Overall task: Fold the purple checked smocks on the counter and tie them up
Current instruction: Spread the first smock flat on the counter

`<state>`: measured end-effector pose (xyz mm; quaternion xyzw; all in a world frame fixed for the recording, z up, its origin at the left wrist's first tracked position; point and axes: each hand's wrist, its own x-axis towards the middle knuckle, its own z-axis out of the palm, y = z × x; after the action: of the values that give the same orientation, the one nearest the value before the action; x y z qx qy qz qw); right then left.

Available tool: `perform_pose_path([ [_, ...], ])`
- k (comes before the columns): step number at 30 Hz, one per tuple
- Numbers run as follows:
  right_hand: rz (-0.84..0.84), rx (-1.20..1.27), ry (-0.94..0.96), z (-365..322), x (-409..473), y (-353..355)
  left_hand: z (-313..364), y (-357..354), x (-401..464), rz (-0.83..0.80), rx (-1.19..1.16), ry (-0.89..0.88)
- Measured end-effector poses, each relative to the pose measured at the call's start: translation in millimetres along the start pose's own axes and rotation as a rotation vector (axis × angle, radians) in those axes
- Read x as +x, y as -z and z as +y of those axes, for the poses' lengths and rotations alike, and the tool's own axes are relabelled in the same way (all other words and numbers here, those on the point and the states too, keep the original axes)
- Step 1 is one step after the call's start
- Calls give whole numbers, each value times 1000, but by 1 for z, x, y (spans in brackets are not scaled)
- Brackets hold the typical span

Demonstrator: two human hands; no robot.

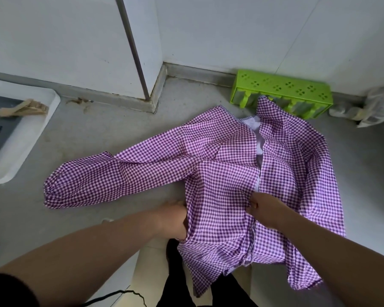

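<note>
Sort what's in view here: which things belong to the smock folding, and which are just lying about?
Part of the job:
purple checked smock
left hand, gripping its edge
right hand, pinching its front
counter

Lying about:
green perforated rack
white tray
crumpled plastic bag

The left hand (175, 220) has its fingers hidden under the purple checked smock (220, 173). The smock covers the green rack's (282, 91) front. The white tray (20, 134) is cut off by the picture's left edge.
</note>
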<state>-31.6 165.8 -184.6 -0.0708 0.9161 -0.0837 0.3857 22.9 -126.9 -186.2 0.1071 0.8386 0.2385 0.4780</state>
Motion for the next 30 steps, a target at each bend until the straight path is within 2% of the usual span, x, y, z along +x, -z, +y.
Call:
perform_pose_path([
  [3, 28, 96, -24, 2, 1, -5, 1, -12, 3, -35, 82, -21],
  [7, 67, 168, -24, 3, 2, -10, 16, -27, 0, 259, 211, -23],
  [10, 81, 173, -26, 0, 4, -8, 25, -39, -2, 336, 144, -24],
  [14, 65, 171, -47, 11, 5, -16, 20, -52, -11, 317, -319, 97],
  [17, 48, 154, 24, 16, 6, -12, 5, -58, -23, 414, -741, 229],
  [19, 39, 160, 57, 20, 9, -13, -14, -66, -30, 476, -934, 365],
  [21, 50, 170, 84, 24, 9, -14, -30, -74, -36, 522, -1050, 430],
  [24, 68, 215, 76, 26, 9, -13, -35, -82, -40, 452, -978, 415],
  [27, 172, 293, -29, 26, 6, -14, -14, -82, -35, 318, -882, 272],
  [30, 292, 467, -121, 13, -2, -11, 6, -77, -25, 370, -648, 213],
])
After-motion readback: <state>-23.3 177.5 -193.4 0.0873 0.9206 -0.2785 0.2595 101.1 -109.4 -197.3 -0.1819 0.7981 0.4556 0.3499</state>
